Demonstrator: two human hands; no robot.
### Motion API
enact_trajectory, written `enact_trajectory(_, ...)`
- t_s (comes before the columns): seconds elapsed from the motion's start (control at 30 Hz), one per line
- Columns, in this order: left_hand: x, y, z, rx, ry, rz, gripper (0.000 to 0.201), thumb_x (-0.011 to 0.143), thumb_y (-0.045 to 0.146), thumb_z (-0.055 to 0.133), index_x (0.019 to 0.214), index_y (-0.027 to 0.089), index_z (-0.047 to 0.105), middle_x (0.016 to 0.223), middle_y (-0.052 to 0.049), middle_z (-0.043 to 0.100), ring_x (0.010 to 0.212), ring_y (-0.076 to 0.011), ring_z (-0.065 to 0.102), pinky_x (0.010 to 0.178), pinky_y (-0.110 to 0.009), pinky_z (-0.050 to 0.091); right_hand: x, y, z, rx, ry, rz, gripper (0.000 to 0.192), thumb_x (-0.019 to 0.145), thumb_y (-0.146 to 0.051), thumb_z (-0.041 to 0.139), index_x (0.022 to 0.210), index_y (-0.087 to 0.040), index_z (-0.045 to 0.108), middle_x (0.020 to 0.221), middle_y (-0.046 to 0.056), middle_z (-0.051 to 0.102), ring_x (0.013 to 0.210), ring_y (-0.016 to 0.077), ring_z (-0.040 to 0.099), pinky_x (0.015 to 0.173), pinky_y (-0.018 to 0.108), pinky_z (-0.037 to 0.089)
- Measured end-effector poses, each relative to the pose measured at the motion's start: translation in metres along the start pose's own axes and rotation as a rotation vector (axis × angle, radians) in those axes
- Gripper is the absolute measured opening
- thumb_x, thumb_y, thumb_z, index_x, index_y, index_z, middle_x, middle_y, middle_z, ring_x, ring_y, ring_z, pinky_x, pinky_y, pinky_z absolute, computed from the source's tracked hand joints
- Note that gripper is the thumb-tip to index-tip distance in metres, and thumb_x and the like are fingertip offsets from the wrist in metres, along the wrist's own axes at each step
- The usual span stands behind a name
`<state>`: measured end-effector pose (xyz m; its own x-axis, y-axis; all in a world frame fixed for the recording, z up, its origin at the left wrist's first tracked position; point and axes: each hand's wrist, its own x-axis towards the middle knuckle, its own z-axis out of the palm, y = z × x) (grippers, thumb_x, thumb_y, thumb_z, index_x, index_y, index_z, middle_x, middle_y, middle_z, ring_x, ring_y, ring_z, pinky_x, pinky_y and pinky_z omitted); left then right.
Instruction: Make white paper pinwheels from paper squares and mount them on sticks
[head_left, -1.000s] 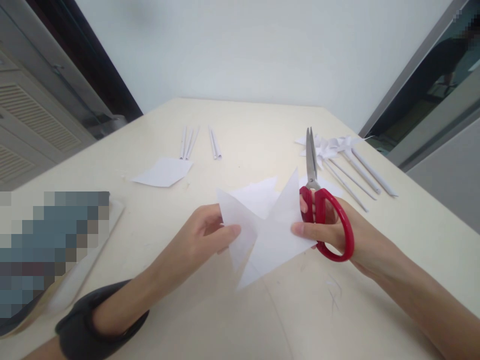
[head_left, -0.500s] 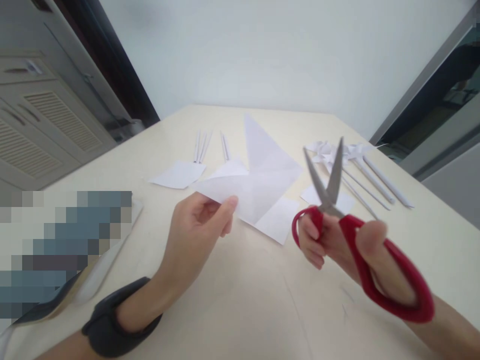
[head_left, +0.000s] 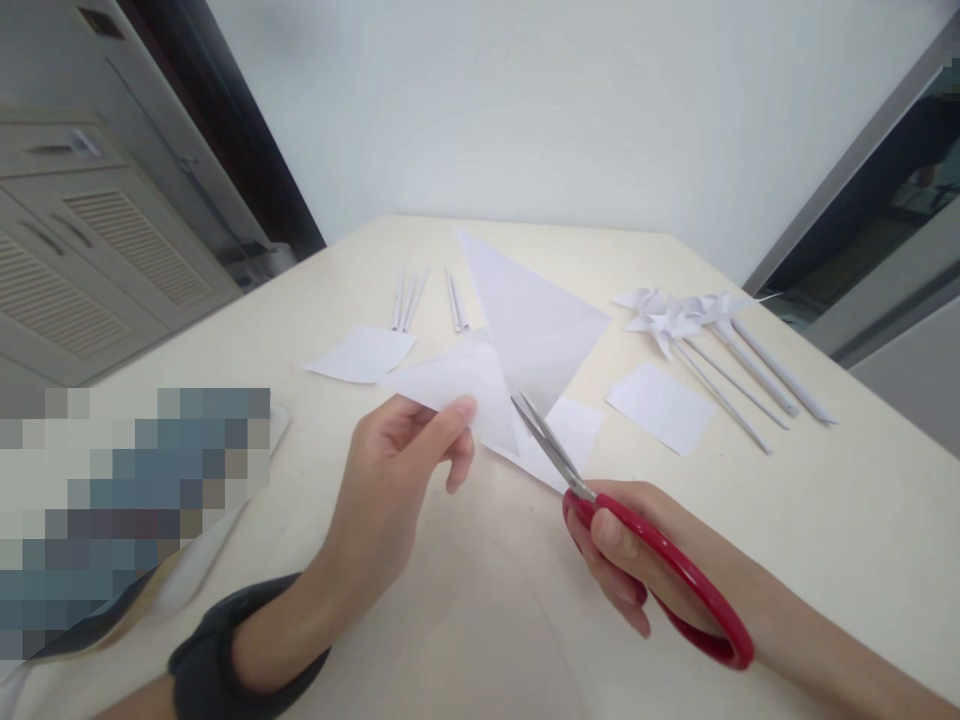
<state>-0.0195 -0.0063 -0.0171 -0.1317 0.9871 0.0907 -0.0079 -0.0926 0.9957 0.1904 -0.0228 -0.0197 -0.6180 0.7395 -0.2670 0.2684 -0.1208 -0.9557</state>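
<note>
Left hand [head_left: 401, 470] pinches creased white paper sheet [head_left: 517, 340] at near corner, sheet raised above bench [head_left: 825, 500]. Right hand [head_left: 637, 560] grips red-handled scissors [head_left: 600, 510], blades barely parted, tips at sheet's centre fold. Risks: cut wandering off crease as unsupported sheet flexes; blade nicking left fingertips [head_left: 463, 408] just beside tips.

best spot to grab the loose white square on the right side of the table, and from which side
Take the white square by its near right corner, coming in low from the table's right side. It lies flat, so a fingertip probably has to slide under an edge to lift it. That corner has bare table around it, while the far edge sits close to the paper pinwheels' sticks.
</note>
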Motion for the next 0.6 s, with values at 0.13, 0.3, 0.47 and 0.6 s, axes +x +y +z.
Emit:
enact_trajectory(0.13, -0.002, -0.001, 0.001, 0.046, -0.100, -0.014, 0.029, 0.086, 0.024, 0.057, 0.058, 0.018, 0.051, 0.051, 0.004, 0.049, 0.050, -0.0089, 0.043, 0.049, -0.022, 0.035, 0.002, 0.001, 0.001, 0.036, 0.008, -0.017, 0.044, 0.088, -0.056, 0.044, 0.065, -0.019, 0.044, 0.049, -0.004, 0.048, 0.045, 0.0094, 0.044, 0.049, 0.023, 0.033)
enact_trajectory(0.3, -0.007, -0.002, 0.004, 0.152, -0.251, -0.025, 0.041, 0.088, 0.029, 0.054, 0.049, 0.017, 0.047, 0.051, 0.002, 0.050, 0.054, -0.0104, 0.047, 0.055, -0.023, 0.038, 0.003, 0.000, 0.003, 0.064, 0.046, -0.031, 0.040, 0.089, -0.054, 0.046, 0.067, -0.020, 0.044, 0.047, -0.005, 0.048, 0.044, 0.0103, 0.046, 0.051, 0.023, 0.036)
enact_trajectory(0.47, -0.011, 0.002, 0.008, 0.169, -0.325, -0.109, 0.039, 0.087, 0.031, 0.055, 0.050, 0.018, 0.054, 0.047, 0.002, 0.054, 0.050, -0.0112, 0.052, 0.056, -0.024, 0.042, 0.002, 0.000, 0.003, 0.062, 0.044, -0.034, 0.041, 0.090, -0.052, 0.044, 0.065, -0.020, 0.045, 0.047, -0.006, 0.047, 0.042, 0.0098, 0.047, 0.051, 0.023, 0.038)
enact_trajectory(0.6, -0.011, 0.003, 0.009, 0.109, -0.345, -0.169, 0.032, 0.085, 0.031, 0.059, 0.056, 0.018, 0.060, 0.047, 0.003, 0.058, 0.046, -0.0111, 0.053, 0.054, -0.023, 0.044, 0.002, -0.001, 0.003, 0.050, 0.055, -0.037, 0.042, 0.089, -0.052, 0.045, 0.063, -0.020, 0.045, 0.047, -0.005, 0.047, 0.041, 0.0094, 0.046, 0.050, 0.023, 0.038)
